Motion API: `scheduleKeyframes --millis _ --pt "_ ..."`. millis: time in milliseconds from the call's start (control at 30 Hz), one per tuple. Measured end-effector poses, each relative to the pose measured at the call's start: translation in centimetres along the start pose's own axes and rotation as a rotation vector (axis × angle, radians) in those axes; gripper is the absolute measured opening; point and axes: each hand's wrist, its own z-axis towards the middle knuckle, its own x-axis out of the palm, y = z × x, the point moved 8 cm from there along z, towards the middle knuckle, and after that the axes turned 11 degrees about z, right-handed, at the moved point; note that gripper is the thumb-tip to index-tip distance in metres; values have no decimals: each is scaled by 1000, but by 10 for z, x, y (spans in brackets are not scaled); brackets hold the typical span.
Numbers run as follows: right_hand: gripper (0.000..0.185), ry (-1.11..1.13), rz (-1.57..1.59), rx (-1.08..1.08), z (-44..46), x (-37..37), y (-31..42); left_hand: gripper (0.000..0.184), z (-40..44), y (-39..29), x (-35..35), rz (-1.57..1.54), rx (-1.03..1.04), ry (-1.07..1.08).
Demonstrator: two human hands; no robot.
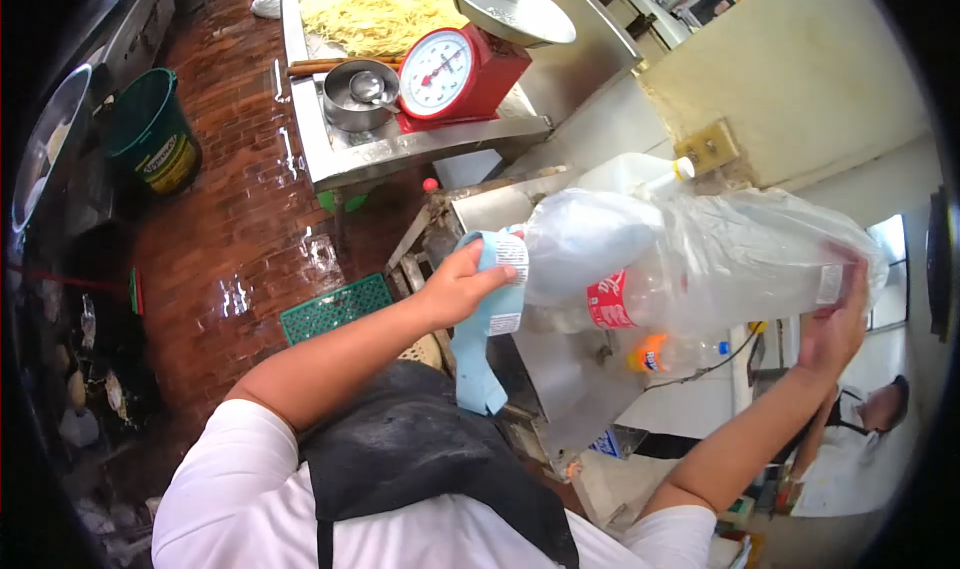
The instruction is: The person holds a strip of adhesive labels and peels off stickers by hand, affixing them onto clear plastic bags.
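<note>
My left hand pinches a light blue strip with white barcode labels, its tail hanging below my fingers. Beside that hand begins a clear plastic bag, which stretches across to the right. My right hand is closed around the bag's far end, with part of the fingers seen through the film. Behind the bag lies a clear plastic bottle with a red label. Whether my left fingers also grip the bag's edge is unclear.
A red dial scale with a metal pan stands on a steel table, near a pot and a heap of yellow noodles. An orange-labelled bottle lies below the bag. At lower right is another person. A green bucket stands left.
</note>
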Motion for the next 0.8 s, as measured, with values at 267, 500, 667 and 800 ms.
scheduleKeyframes --millis 267,500,667,800 --pt "45 -49 -58 -42 17 -13 24 45 -1 1 4 18 -20 -4" --pt "43 35 -176 -187 33 -17 32 45 -11 -2 -6 -40 -43 -56" --pt "38 190 -391 -113 18 -4 -5 45 -21 -15 -16 -96 -56 -90" --pt "38 164 -412 45 -9 -10 -71 43 -31 -22 -25 -86 -62 -139"
